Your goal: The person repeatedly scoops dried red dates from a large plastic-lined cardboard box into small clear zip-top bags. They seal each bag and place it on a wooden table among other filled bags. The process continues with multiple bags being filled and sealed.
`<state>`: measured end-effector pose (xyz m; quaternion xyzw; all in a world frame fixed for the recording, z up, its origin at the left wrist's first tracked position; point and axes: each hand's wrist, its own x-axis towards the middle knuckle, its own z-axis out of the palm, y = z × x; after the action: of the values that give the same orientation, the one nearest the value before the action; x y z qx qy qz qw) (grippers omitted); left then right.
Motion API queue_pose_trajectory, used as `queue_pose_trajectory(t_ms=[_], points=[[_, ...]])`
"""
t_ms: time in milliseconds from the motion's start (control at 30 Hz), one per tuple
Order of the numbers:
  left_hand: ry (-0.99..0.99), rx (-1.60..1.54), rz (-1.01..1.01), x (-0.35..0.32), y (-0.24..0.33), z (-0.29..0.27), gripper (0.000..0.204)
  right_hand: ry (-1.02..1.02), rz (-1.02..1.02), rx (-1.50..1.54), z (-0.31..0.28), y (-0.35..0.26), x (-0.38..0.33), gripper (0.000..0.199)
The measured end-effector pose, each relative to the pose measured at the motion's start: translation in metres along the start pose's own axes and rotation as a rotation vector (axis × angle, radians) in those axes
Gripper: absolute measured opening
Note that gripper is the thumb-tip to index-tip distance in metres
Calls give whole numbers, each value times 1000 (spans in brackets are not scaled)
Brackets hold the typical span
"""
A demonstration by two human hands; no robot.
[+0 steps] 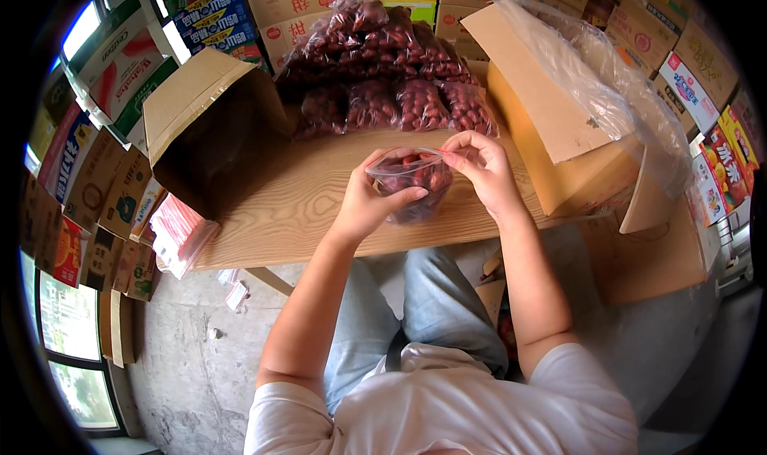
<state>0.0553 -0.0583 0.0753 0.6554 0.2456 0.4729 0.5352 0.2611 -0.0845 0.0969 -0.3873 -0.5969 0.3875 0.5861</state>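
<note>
Clear bag of red dates (411, 179): gripped by left hand (369, 199) and right hand (483, 171) above wooden tabletop (296, 207).

Place: a small stockroom or packing room behind a shop.
Walls: stacked printed cartons (96, 159) of goods on every side.
Bench: a plain wooden bench (296, 207) carrying a heap of filled bags of red dried fruit (383, 63).
Boxes: open cardboard boxes (559, 127), one lined with clear plastic.
Floor: bare concrete floor (192, 375).
</note>
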Motion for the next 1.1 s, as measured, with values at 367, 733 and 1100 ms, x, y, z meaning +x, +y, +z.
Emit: queue_pose_trajectory(t_ms=[367,733,1100], points=[[133,297,235,3,28,-1,57,35,-181,-166,-1,1,1,5],[-43,1201,454,11,75,8,40,49,-189,-181,1,-4,-3,4],[-55,1117,388,13,79,10,35,38,-177,-156,1,-3,-4,5]])
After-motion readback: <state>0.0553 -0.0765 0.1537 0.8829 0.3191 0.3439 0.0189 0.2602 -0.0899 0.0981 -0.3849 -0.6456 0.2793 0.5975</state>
